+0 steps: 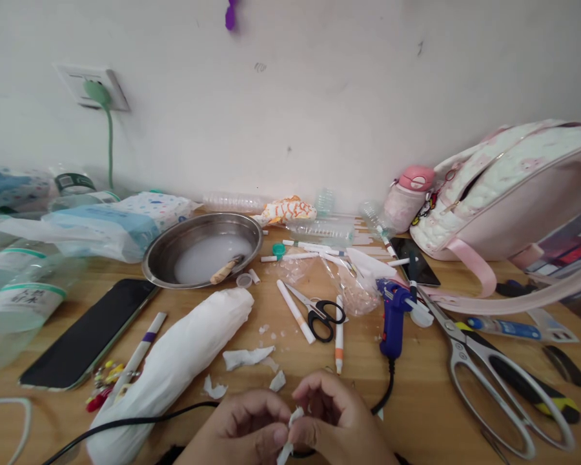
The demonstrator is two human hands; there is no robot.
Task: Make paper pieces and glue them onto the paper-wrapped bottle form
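My left hand [249, 426] and my right hand [341, 420] meet at the near edge of the table. Between their fingertips they pinch a small strip of white paper [296, 415], mostly hidden by the fingers. Just beyond lie torn white scraps [248, 357] on the wood. To the left rests a long form covered in white paper [179, 361], its surface wrinkled. A black cord [140, 420] runs across it and behind my hands. Small black-handled scissors [319, 313] lie open-bladed ahead, between white markers [295, 312].
A steel bowl [155, 268] holds cloudy liquid and a brush [226, 270]. Leftward are a phone [90, 336] and plastic bottles [24, 310]. A blue glue gun [392, 320], large scissors [489, 381] and a backpack [513, 200] occupy the right. An orange-patterned fish shape [289, 211] lies by the wall.
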